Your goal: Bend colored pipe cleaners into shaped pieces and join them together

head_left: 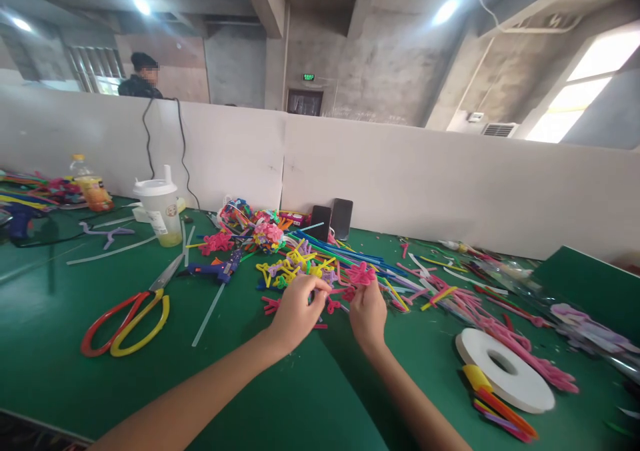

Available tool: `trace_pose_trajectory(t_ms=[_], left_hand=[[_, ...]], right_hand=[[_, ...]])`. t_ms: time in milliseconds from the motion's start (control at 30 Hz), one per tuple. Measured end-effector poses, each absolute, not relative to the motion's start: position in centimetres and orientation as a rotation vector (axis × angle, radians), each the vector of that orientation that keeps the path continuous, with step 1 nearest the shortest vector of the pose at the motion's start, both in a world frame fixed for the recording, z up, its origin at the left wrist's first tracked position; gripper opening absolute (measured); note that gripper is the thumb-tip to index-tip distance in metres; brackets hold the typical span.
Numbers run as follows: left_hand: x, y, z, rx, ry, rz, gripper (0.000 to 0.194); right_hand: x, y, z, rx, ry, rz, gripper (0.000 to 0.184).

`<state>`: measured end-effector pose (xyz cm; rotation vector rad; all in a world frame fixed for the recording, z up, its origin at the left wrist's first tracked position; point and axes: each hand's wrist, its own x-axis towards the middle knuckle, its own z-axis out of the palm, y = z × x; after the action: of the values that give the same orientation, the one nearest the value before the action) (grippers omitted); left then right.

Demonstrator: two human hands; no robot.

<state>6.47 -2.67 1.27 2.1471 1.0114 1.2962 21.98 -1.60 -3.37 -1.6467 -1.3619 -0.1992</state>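
My right hand is closed on a pink pipe-cleaner flower, held up above its fingertips. Just left of it, my left hand is in a pinch, thumb and forefinger together; whatever is between them is too small to make out. Behind both hands lies a heap of yellow and purple bent pipe-cleaner shapes. Short pink pieces rest on the green table beside my left hand. A blue glue gun with a clear glue stick lies further left.
Large scissors with red and yellow handles lie at left, near a lidded cup. Two phones lean against the white partition. A white tape roll and many pink pipe cleaners lie at right. A person is beyond the partition.
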Motion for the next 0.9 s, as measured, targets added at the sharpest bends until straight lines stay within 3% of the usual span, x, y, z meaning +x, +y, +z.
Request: trace_pose_trajectory(t_ms=[667, 900], left_hand=[[4.8, -2.4, 0.4, 1.971, 1.066, 1.251, 0.014], [5.4, -3.9, 0.5, 2.106, 0.900, 1.323, 0.016]], right_hand=[[23.2, 0.0, -3.5, -1.750, -1.407, -0.269, 0.026], [21.9, 0.0, -3.9, -1.819, -1.537, -0.321, 0.016]])
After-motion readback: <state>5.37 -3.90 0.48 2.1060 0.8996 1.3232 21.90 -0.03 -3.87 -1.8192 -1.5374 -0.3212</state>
